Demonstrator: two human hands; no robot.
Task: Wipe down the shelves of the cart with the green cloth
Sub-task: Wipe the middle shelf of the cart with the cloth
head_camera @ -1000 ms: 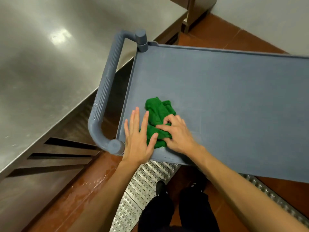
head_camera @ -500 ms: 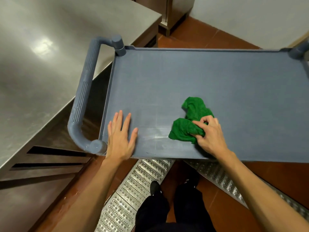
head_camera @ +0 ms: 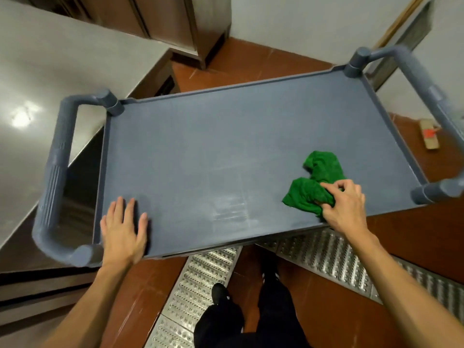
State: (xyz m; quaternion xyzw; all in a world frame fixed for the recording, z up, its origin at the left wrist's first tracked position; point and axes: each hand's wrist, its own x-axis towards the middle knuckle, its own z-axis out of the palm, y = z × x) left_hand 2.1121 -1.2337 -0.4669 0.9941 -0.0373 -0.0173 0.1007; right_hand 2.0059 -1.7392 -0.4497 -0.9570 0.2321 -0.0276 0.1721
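Observation:
The grey cart's top shelf fills the middle of the view, with a tubular handle at each end. The crumpled green cloth lies on the shelf near its front right corner. My right hand presses on the cloth's near edge, fingers bunched into the fabric. My left hand rests flat on the shelf's front left corner, fingers spread, holding nothing. Faint wet streaks mark the shelf between the two hands. Lower shelves are hidden beneath the top one.
A steel counter runs along the left, close to the cart's left handle. Metal floor grating lies under the cart's front edge by my feet. A brush-like tool lies on the red floor at right; a white wall stands behind.
My right hand has dragged the green cloth from the front left corner across the shelf to the front right. My left hand stayed flat at the left corner.

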